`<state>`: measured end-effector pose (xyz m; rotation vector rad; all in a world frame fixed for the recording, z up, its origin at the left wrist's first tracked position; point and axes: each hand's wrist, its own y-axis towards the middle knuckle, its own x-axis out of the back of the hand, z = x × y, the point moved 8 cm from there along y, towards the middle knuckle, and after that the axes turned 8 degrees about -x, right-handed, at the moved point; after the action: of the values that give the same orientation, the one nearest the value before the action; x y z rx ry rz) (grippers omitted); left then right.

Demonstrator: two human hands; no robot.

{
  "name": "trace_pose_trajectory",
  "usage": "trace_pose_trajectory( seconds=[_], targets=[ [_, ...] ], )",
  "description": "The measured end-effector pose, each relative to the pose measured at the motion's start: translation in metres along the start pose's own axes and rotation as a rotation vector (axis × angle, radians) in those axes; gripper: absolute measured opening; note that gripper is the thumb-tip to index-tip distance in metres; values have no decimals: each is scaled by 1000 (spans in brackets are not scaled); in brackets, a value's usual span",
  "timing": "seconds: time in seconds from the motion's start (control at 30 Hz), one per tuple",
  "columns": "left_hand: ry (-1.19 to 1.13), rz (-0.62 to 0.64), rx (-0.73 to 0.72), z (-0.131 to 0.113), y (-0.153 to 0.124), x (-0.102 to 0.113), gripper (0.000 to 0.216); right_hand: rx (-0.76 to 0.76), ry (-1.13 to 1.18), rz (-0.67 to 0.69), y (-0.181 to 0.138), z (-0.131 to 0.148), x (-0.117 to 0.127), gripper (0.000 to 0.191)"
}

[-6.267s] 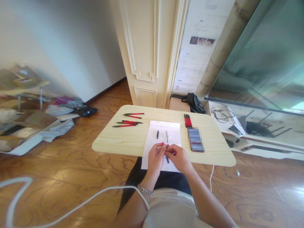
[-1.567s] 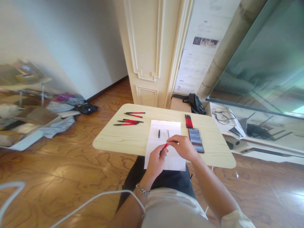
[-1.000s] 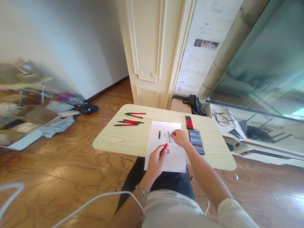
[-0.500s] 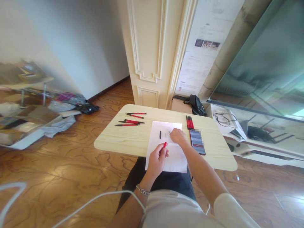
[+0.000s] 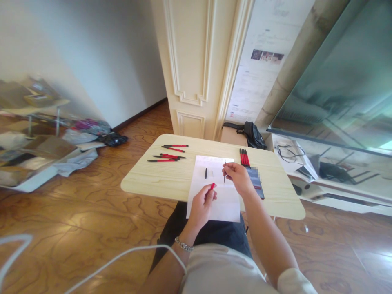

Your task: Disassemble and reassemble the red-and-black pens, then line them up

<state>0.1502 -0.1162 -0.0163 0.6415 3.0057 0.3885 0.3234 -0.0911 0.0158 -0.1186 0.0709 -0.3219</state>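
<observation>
My left hand (image 5: 202,204) is closed around a red pen barrel (image 5: 212,186), whose upper end sticks out above the thumb. Pinched between the fingertips of my right hand (image 5: 238,175) is a thin dark pen refill (image 5: 224,176), held roughly upright just above the paper. Beneath both hands lies a white sheet of paper (image 5: 199,196). A black pen tip piece (image 5: 206,173) rests on it, beside a small pale part (image 5: 212,174) too small to make out, perhaps a spring.
Several red and black pens (image 5: 171,157) lie at the table's left. More pens (image 5: 244,157) stand in a row at the right, above a phone (image 5: 256,183) partly behind my right hand. The wooden table (image 5: 153,179) has rounded corners. A white cable (image 5: 122,261) crosses my left arm.
My right hand has lifted the refill off the paper, moving right and turning it upright. My left hand keeps its hold on the red barrel, nearly still.
</observation>
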Motion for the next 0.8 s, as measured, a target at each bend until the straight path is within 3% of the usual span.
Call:
trace_pose_trajectory(
  seconds=[0.17, 0.33, 0.6, 0.8],
  targets=[
    [13, -6, -1, 3, -1, -2, 39, 105, 133, -40, -19, 28, -7, 30],
    [49, 16, -7, 1, -1, -2, 39, 175, 166, -72, -25, 35, -11, 25],
    [51, 24, -2, 0, -2, -3, 39, 132, 82, -72, -27, 24, -20, 27],
    [11, 8, 11, 4, -1, -1, 40, 104, -24, 1, -38, 4, -31, 25]
  ],
)
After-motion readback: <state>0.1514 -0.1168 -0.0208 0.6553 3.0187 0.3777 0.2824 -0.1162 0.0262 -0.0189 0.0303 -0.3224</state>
